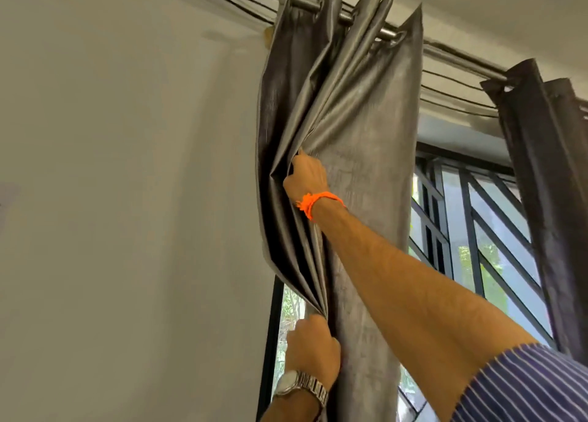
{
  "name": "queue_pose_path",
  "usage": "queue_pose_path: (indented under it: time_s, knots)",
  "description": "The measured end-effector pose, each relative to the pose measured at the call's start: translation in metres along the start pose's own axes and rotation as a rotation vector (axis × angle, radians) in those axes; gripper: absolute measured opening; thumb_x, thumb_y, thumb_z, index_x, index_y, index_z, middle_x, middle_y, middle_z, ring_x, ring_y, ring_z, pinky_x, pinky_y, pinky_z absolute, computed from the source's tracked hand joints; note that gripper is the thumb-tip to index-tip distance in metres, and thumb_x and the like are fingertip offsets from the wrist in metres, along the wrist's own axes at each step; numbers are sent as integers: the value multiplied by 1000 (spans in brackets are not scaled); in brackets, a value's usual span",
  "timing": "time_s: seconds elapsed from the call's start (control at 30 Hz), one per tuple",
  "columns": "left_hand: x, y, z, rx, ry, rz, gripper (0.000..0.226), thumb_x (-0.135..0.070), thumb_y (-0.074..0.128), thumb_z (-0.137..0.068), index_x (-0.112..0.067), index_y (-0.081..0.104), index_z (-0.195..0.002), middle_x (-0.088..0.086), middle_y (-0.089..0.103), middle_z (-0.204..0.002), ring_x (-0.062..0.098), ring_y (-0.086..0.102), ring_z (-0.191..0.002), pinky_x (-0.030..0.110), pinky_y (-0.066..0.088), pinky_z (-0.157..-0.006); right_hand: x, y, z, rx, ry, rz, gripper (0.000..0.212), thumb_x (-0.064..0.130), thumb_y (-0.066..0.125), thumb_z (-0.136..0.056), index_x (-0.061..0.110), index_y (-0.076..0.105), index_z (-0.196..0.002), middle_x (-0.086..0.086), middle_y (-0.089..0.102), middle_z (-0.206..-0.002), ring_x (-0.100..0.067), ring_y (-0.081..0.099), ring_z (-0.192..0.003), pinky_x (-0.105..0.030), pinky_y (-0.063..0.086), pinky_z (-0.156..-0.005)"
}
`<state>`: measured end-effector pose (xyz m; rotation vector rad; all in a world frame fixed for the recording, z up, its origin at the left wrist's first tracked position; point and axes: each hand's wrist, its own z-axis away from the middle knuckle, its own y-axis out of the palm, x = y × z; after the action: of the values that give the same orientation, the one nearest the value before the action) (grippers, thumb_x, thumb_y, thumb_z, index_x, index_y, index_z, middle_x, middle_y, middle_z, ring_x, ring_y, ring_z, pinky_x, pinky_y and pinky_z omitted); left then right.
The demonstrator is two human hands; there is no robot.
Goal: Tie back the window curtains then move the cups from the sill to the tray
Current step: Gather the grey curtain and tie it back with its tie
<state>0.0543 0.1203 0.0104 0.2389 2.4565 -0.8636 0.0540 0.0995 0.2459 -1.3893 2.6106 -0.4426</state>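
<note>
A grey eyelet curtain [359, 109] hangs bunched at the left side of the window, on a metal rod [346, 17]. My right hand [305, 176], with an orange thread round the wrist, reaches up and pinches a fold of this curtain at mid height. My left hand [313, 348], with a metal watch on the wrist, grips the gathered folds lower down. A second, darker curtain [547, 173] hangs at the right side of the window. Cups, sill and tray are out of view.
A bare white wall [127, 198] fills the left half. Between the two curtains is the window [477, 230] with dark diagonal bars. Thin black cables [455, 90] run along the rod under the ceiling.
</note>
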Motion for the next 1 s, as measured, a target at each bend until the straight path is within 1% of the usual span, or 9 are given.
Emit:
queue_pose_path:
  time_s: [0.1,0.17,0.23,0.33,0.43,0.53,0.7,0.83,1.0]
  knots:
    - [10,5,8,13,33,-36,18,-12,44,-92,-6,55,-105,10,62,-112,29,59,-105,31,44,-83,-15,-2,15,2,47,-26,31,-4,53,-83,7,37,-60,-22,53,-124,-42,56,-105,-38,44,-78]
    - [17,10,13,32,47,-65,20,-15,45,-94,-6,56,-108,11,63,-113,27,60,-105,31,45,-83,-35,-2,30,-3,94,-68,3,-1,56,-84,-3,58,-83,-19,47,-134,-42,53,-112,-41,47,-89]
    - [24,15,16,43,37,-55,20,-14,42,-95,-5,56,-106,12,64,-110,27,62,-100,31,47,-79,-59,-2,45,2,130,-111,31,-2,56,-83,-3,61,-114,-17,47,-136,-40,53,-116,-42,46,-98]
    - [25,22,16,23,15,-34,17,-10,40,-94,-6,54,-87,12,66,-99,25,65,-86,28,43,-63,-85,-5,76,-27,162,-151,39,-1,55,-83,-2,61,-121,-21,57,-127,-40,55,-116,-33,42,-96]
    - [17,30,18,-9,48,-52,14,-4,39,-92,-5,51,-85,15,65,-97,30,63,-86,30,38,-63,-107,-2,103,-12,205,-208,53,-6,50,-78,-1,56,-130,-19,59,-130,-36,54,-121,-26,42,-97]
    - [6,38,21,-38,77,-44,13,-2,41,-89,-9,47,-79,16,65,-94,35,62,-84,33,39,-64,-128,2,131,11,216,-301,53,-8,49,-78,6,60,-128,-13,65,-120,-27,64,-104,-12,45,-79]
    - [-6,49,22,-38,25,-60,11,-11,47,-92,-4,53,-96,15,64,-98,29,57,-79,35,41,-68,-153,11,172,86,259,-385,42,0,50,-83,20,69,-114,-11,71,-93,-16,57,-63,-24,50,-63]
    - [-7,60,24,-70,0,-23,16,-9,47,-91,-3,53,-104,16,64,-97,36,62,-88,33,38,-67,-155,20,198,151,246,-419,35,1,56,-85,13,70,-115,-10,73,-104,-20,68,-83,-26,57,-77]
    - [0,65,21,-116,29,-53,16,-12,47,-91,-5,53,-105,15,65,-93,30,58,-72,28,38,-57,-147,34,225,210,264,-529,32,5,59,-88,7,67,-120,-10,71,-114,-20,67,-104,-25,52,-93]
